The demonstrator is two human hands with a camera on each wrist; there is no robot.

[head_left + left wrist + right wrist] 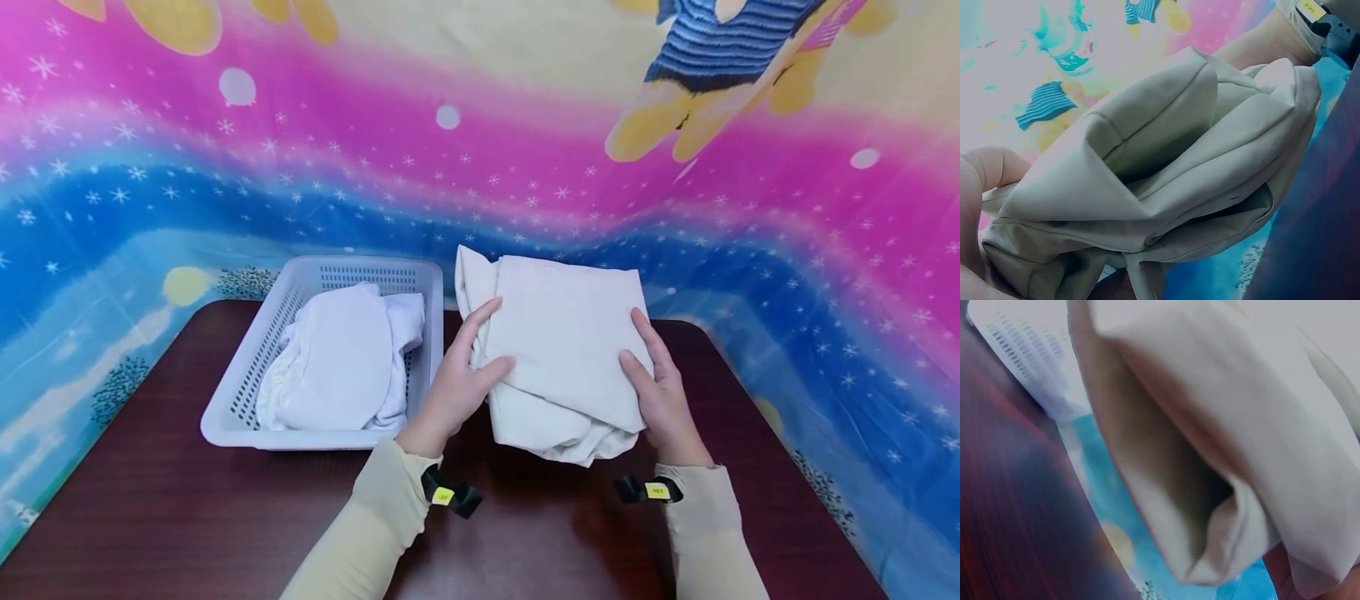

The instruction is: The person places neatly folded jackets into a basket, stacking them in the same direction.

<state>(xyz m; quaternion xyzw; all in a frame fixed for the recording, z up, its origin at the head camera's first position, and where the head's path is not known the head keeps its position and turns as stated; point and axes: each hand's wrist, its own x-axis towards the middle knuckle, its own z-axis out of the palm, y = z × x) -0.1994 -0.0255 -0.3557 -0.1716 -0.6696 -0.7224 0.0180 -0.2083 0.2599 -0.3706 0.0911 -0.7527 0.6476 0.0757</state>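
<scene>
Between my two hands is a folded off-white cloth (566, 342), raised over the table with its loose layers sagging at the lower edge. My left hand (459, 383) grips its left side, thumb on the front face. On the opposite side, my right hand (663, 404) holds the edge with the thumb in front. Seen from the left wrist, the cloth (1172, 169) shows several stacked folds gaping apart, with the left hand (975, 206) at the frame's edge. The right wrist view is filled largely by a deep fold of the cloth (1229, 412); the right fingers are mostly hidden there.
A white plastic basket (300, 438) with slotted sides stands left of the hands, holding a bundled white cloth (337, 358). Everything rests on a dark red-brown wooden table (510, 542). Behind it hangs a colourful printed curtain (360, 183), close along the table's edges.
</scene>
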